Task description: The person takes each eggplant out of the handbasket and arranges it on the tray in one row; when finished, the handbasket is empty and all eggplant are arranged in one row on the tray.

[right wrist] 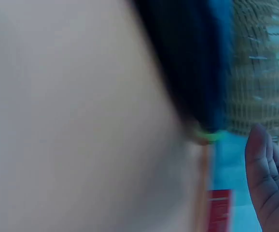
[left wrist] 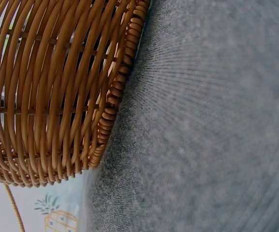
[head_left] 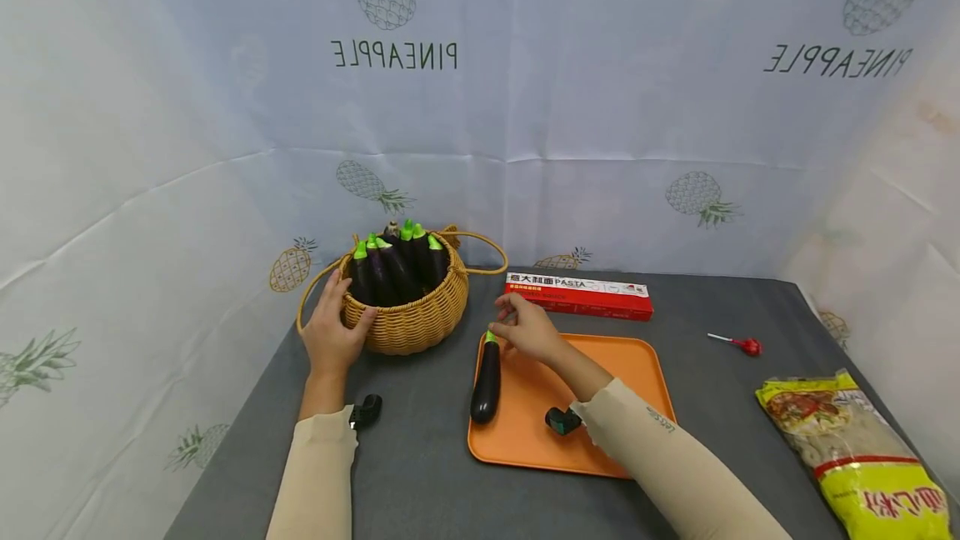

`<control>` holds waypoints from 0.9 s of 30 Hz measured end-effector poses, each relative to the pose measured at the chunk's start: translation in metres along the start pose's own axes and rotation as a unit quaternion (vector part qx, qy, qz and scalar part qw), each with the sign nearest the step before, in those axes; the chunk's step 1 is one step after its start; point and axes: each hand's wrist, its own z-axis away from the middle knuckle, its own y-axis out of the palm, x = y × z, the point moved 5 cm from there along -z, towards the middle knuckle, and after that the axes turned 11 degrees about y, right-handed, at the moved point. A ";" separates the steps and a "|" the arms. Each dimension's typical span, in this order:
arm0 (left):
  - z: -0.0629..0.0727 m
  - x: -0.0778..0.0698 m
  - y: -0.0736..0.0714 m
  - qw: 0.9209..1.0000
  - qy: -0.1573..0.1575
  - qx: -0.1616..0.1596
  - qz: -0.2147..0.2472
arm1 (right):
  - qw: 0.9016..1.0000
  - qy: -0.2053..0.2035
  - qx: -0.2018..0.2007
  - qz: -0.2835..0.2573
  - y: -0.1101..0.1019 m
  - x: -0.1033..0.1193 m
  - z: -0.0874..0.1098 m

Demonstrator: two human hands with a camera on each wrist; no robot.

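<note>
Left hand: my left hand (head_left: 333, 338) is spread wide, thumb well away from the fingers, cupped against the near left side of the wicker basket (head_left: 420, 327).
Basket: it stands just to the right of my left hand, upright, its looped handles (head_left: 487, 252) fallen to either side.
Basket contents: several dark eggplants (head_left: 397, 277) stand packed together beyond my left thumb, mostly with bright green caps up.
Right hand: my right hand (head_left: 531, 333) is partly open, its fingers loosely bent with a gap to the thumb, gripping nothing; I cannot tell whether the thumb brushes the cap below.
Lone eggplant: the single eggplant (head_left: 487, 386) lies nearer to me than my right fingertips, its green cap right by them and its dark body pointing back toward me.
Tray: the orange tray (head_left: 525, 436) lies under my right hand and wrist, with that eggplant along its left edge.
Pasta box: the red and white box (head_left: 592, 301) lies just beyond my right hand, reaching off to its right.
Lollipop: the red lollipop (head_left: 750, 347) lies well to the right of my right hand.
Noodle bag: the yellow bag (head_left: 855, 457) lies farther right and nearer to me than that hand.
Bench: the dark grey bench (head_left: 420, 457) spreads beneath both hands.
</note>
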 end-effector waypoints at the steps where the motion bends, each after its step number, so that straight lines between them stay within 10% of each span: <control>1: 0.000 0.001 0.000 1.000 0.000 0.000 -0.001 | 1.000 -0.008 -0.002 0.006 -0.003 0.008 -0.004; 16: 0.000 -0.001 0.000 1.000 0.010 -0.008 0.000 | 0.986 -0.120 -0.006 0.114 -0.002 0.114 -0.093; 27: 0.003 0.001 -0.001 1.000 0.015 -0.001 -0.006 | 0.975 -0.099 -0.015 0.201 0.022 0.129 -0.132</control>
